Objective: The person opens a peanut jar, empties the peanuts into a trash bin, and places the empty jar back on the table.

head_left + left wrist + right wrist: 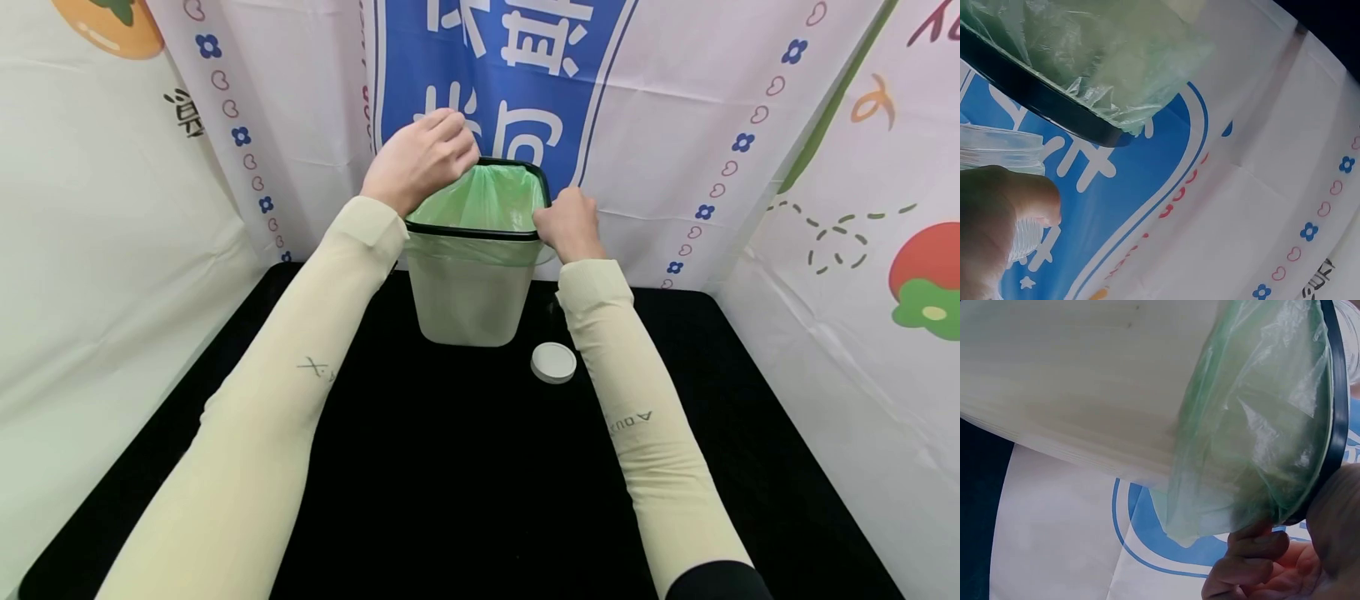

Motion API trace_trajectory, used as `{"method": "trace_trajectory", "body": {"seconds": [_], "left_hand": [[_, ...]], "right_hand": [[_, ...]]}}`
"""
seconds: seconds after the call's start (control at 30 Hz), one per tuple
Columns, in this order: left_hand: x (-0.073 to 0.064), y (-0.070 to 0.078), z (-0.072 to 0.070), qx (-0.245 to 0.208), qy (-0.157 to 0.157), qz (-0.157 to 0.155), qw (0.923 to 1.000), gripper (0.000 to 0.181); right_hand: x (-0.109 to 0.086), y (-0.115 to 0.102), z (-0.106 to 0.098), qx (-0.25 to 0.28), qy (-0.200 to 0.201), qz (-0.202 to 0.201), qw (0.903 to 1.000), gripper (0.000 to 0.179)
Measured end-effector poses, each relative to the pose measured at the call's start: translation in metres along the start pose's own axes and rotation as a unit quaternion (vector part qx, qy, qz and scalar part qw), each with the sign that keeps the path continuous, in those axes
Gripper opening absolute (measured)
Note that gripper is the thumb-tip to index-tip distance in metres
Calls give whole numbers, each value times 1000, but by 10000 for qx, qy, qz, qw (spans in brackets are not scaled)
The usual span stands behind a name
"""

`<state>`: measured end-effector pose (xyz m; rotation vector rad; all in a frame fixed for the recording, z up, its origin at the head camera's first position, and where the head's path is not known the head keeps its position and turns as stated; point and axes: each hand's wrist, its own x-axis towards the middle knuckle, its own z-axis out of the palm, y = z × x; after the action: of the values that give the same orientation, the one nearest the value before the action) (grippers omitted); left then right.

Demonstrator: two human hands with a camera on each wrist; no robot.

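A pale trash can point(472, 304) with a black rim point(474, 232) stands upright, lined with a green plastic bag point(491, 196) folded down outside it. My left hand point(423, 158) is raised over the can's left side. In the left wrist view its fingers curl round a clear, ribbed jar point(1000, 150), seen only in part; the head view hides the jar behind the hand. My right hand point(573, 223) grips the rim at the right corner, thumb side against the rim and fingers bent below it beside the bag, as the right wrist view shows.
A round white lid point(553, 362) lies on the black tabletop point(450, 467), right of the can's base and close to the right sleeve point(600, 308). Printed cloth walls point(660, 108) rise behind the can and along both sides.
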<state>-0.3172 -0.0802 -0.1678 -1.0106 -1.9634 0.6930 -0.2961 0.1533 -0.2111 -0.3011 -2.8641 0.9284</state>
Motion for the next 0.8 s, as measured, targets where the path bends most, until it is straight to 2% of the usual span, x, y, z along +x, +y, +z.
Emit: {"method": "trace_trajectory", "body": {"seconds": [0.23,0.33,0.5,0.8], "left_hand": [[-1,3,4,44,131,132,9998,37],[-4,4,7,-44,123,53,9999,37],[-10,4,9,-143,87,-275,9995,37],[-12,2,6,-251,312,-846,9956,35]], "right_hand": [[0,0,0,-2,-9,19,10000,17],[0,0,1,-17,-10,8,10000,15],[0,-1,2,-18,8,-73,10000,14],[-1,0,0,61,37,-31,10000,18]]}}
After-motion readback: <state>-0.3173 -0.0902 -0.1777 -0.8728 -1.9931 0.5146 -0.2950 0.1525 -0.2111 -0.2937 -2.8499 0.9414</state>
